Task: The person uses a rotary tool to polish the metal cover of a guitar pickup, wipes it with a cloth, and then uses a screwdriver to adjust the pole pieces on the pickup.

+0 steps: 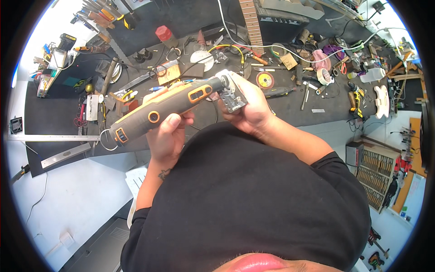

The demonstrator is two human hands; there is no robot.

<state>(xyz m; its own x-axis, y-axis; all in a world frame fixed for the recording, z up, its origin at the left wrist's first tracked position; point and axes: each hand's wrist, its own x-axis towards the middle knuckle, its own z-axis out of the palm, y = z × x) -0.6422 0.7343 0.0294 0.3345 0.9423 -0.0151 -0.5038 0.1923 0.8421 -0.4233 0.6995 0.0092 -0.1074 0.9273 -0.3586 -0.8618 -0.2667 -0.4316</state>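
A long grey and orange handheld power tool (167, 109) lies slantwise in front of my chest, above the near edge of the bench. My left hand (168, 138) is closed around its body from below, the thumb pressing the near side. At the tool's right end sits a silver metal head part (234, 100) with an uneven, exposed surface. My right hand (253, 106) grips this part, with the palm behind it and fingers curled beneath. Thin wires (192, 81) show along the tool's upper edge near that end. Some fingers of both hands are hidden behind what they hold.
The dark bench (290, 111) carries scattered tools, a yellow-and-red disc (265, 80), a cordless drill (357, 100) and a white guitar-shaped body (382, 102). A long ruler (54, 138) overhangs the left side. A fretted neck (251, 27) and a white cable (290, 51) are at the back.
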